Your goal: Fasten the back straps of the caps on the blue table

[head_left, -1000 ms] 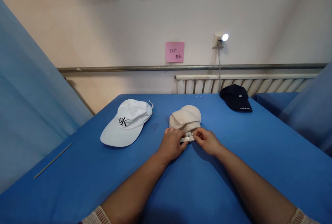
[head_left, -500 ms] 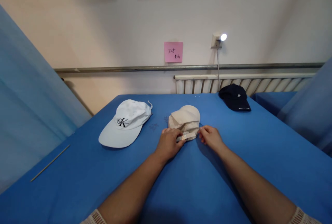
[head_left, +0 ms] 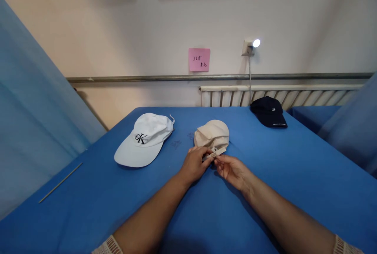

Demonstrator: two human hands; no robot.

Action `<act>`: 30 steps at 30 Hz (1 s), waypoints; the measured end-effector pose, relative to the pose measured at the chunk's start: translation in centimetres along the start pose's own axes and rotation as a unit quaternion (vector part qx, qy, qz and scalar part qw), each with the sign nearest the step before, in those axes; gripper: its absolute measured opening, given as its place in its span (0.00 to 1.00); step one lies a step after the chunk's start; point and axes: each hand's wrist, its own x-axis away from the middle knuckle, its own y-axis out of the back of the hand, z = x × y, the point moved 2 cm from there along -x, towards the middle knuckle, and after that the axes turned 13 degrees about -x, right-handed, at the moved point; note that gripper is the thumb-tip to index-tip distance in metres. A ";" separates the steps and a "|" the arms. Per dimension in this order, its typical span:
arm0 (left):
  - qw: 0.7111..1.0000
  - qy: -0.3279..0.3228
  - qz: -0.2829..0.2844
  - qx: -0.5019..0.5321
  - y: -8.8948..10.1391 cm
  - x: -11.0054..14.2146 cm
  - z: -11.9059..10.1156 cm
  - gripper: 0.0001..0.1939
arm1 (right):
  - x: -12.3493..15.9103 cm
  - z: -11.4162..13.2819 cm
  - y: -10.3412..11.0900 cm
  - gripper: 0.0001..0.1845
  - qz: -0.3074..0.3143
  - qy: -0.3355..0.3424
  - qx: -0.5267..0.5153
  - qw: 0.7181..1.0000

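Observation:
A beige baseball cap (head_left: pixel 216 131) lies in the middle of the blue-covered table, its back strap (head_left: pixel 218 152) facing me. My left hand (head_left: pixel 196 163) is closed on the left part of that strap, thumb and fingers pinching it. From the right, my right hand (head_left: pixel 231 169) pinches the strap near its buckle, the fingertips close to those of the left. The fingers partly cover the buckle, so its fastening cannot be made out. To the left rests a white baseball cap (head_left: pixel 150 128) with black letters, its brim toward the front left.
A black cap (head_left: pixel 266 108) lies at the back right corner of the blue table cover (head_left: pixel 182 214). A thin stick (head_left: pixel 60 183) lies at the left edge. Behind are a radiator (head_left: pixel 229 97) and a metal rail (head_left: pixel 165 78); blue curtains (head_left: pixel 35 108) hang at both sides.
My right hand has moved left from the cap's right side to the strap, beside my left hand. My left hand stays on the strap. The view has shifted slightly.

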 end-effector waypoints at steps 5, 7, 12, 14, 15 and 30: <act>1.000 -0.001 0.004 0.022 -0.3 0.0 0.0 0.09 | -0.6 0.2 0.4 0.08 -0.054 0.066 -0.061 0.994; 1.000 0.012 0.003 0.020 -0.3 0.0 0.0 0.10 | -0.5 0.2 0.3 0.07 -0.051 0.073 -0.062 0.994; 1.000 -0.005 0.011 0.027 -0.2 0.0 -0.2 0.10 | -0.4 0.0 0.1 0.05 -0.029 0.053 -0.040 0.997; 0.999 -0.009 0.008 0.030 -0.1 0.0 -0.4 0.10 | -0.5 0.1 0.2 0.04 -0.033 0.063 -0.018 0.997; 0.999 -0.007 0.008 0.031 -0.1 0.0 -0.4 0.10 | -0.5 0.1 0.2 0.04 -0.035 0.074 -0.003 0.997; 0.999 0.028 -0.024 0.036 0.4 0.1 -0.3 0.05 | 1.8 2.4 -1.9 0.17 0.112 0.427 0.693 0.570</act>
